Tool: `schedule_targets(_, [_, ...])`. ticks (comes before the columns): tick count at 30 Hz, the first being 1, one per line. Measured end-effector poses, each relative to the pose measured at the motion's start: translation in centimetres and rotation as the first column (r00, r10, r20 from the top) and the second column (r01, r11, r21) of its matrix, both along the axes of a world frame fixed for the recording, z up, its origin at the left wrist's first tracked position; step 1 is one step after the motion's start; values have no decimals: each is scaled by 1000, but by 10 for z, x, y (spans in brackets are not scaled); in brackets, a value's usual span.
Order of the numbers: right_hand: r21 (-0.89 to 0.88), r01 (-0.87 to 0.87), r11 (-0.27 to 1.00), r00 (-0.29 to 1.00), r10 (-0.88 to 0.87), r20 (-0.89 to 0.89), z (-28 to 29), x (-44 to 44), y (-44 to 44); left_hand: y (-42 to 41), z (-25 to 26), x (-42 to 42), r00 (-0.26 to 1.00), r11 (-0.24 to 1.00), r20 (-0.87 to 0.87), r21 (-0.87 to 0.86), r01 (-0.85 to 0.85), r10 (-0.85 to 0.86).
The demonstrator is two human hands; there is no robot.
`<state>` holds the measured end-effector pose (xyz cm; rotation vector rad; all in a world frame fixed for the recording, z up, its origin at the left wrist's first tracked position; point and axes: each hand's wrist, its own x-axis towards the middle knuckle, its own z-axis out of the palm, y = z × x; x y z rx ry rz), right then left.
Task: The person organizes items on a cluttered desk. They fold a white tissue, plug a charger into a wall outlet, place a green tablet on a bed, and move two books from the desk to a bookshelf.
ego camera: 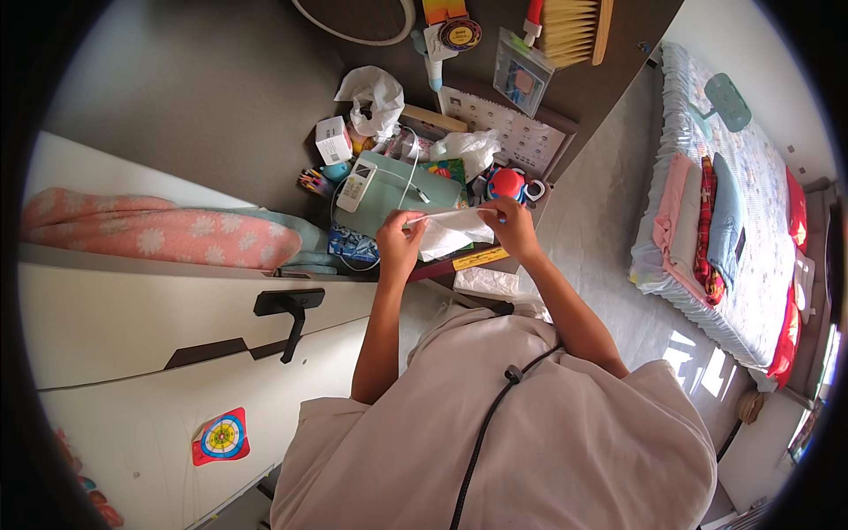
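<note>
Between my two hands a thin white plastic bag or sheet (457,233) is stretched, its upper edge pulled nearly straight. My left hand (399,242) pinches one end of that edge, and my right hand (512,228) pinches the other. Just beyond them lies a pale green flat box or case (387,192) with a white remote-like device (356,187) and a white cable (404,182) on top. Near my right hand sits a red and blue round-topped container (507,183). A blue patterned packet (351,244) is beside my left hand. The bag's lower part hides some of what lies beneath.
Behind the green case are crumpled white plastic (377,99), a small white box (333,140) and colored pencils (315,181). A brush (570,33) hangs on the wall side. To the left is a door with a black handle (289,305); a bed (762,252) stands right.
</note>
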<state>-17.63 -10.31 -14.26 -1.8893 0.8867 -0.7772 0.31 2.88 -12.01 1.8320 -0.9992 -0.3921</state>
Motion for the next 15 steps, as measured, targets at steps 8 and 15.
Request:
schedule_targets(8, [46,-7,999,982,-2,190,-5,3,2,-6,-19,7,993,967,117,-253,17,13])
schedule_targets(15, [228,66,971,987,-98,131,2,3,8,-10,-7,-16,976,989,-212,-129,-77,49])
